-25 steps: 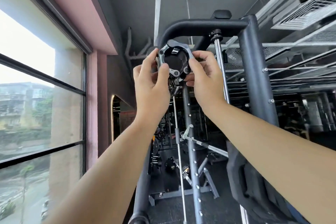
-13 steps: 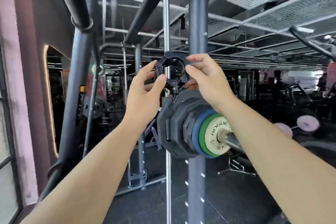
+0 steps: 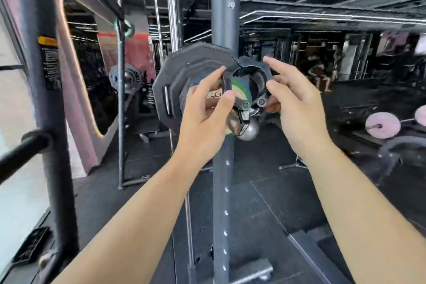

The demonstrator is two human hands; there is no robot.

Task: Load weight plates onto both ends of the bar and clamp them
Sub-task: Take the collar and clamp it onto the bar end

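Both hands hold the collar (image 3: 246, 86) up at chest height, in front of the bar end. Left hand (image 3: 205, 117): thumb and fingers pinch the collar's left rim, thumb tip near the hinge pin. Right hand (image 3: 297, 108): fingers curled on the right rim, index tip on top, thumb below by the lever pivot. Collar ring looks sprung open, gap at top left, lever (image 3: 242, 120) hanging down.

Key relation: bar sleeve (image 3: 247, 130) points out toward the camera, its rounded steel tip just below and behind the collar. Collar's hole faces roughly along that same axis but sits a little above the tip, so it is not yet threaded on. Judged next move: drop the ring slightly, line the hole with the tip, push away from the body along the sleeve to the plates. Both hands about equally near; left is closer to the tip.

Plates (image 3: 184, 80) are already on this end: big black many-sided ones at the back, then blue and green thin ones seen through the ring. Letters "OG" show on the green plate between the left fingers, rest hidden. Plates hang against the grey upright (image 3: 221, 30), above the black floor.

Yellow-topped warning sticker (image 3: 49, 62) on the left post, text too blurred to read. Pink plates (image 3: 382, 124) on another bar far right.
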